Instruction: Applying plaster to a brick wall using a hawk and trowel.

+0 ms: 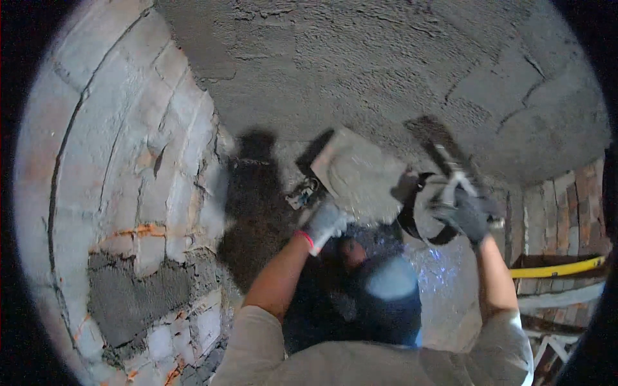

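I see my gloved left hand [325,222] clamped under the mortar-laden hawk board [362,174] and my right hand [467,215] closed on the trowel [450,161], both raised against the plastered ceiling [386,64]; the board looks heavy, stiff, best gripped centrally underneath.

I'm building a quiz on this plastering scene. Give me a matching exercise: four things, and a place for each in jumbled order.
Things:
1. mortar hawk board
2. plastering trowel
3. wet plaster patch
4. yellow bar

Places:
A. low on the brick wall at left
B. gripped in the right hand
C. far right, beside the bricks
D. held up by the left hand

Pairs: 1-D, 2-B, 3-A, 4-C
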`<state>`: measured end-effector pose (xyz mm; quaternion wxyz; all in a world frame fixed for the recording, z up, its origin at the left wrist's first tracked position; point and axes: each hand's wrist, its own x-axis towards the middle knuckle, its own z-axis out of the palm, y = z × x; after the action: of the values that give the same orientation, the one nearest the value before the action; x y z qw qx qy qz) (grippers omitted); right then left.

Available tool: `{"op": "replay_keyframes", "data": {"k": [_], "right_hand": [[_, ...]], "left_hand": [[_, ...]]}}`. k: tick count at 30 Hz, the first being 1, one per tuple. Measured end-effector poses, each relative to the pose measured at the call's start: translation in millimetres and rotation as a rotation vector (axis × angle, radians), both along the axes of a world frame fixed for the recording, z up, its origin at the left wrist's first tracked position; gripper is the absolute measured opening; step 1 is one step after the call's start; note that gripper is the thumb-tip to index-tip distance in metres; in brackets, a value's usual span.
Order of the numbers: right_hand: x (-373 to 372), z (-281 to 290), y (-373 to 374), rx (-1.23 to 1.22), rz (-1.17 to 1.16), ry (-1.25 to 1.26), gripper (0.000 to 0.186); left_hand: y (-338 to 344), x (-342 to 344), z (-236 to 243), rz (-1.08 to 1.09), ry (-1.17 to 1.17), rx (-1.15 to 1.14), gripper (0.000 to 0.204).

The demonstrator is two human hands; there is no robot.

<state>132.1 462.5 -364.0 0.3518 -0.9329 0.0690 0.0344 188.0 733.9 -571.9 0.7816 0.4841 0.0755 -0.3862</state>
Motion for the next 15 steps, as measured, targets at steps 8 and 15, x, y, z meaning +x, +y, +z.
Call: {"op": "replay_keyframes", "data": {"k": [8,15], "right_hand": [[34.9,-31.0,87.1,-0.391,0.284,-0.454,0.025],[45.5,-40.0,103.7,-0.573,0.543,-0.807,0.032]], "left_hand": [[74.8,30.2,67.7,-0.041,-0.413,0.067,0.011],[142.5,43.3,97.8,-0.142,-0.056,-0.788,0.019]]}}
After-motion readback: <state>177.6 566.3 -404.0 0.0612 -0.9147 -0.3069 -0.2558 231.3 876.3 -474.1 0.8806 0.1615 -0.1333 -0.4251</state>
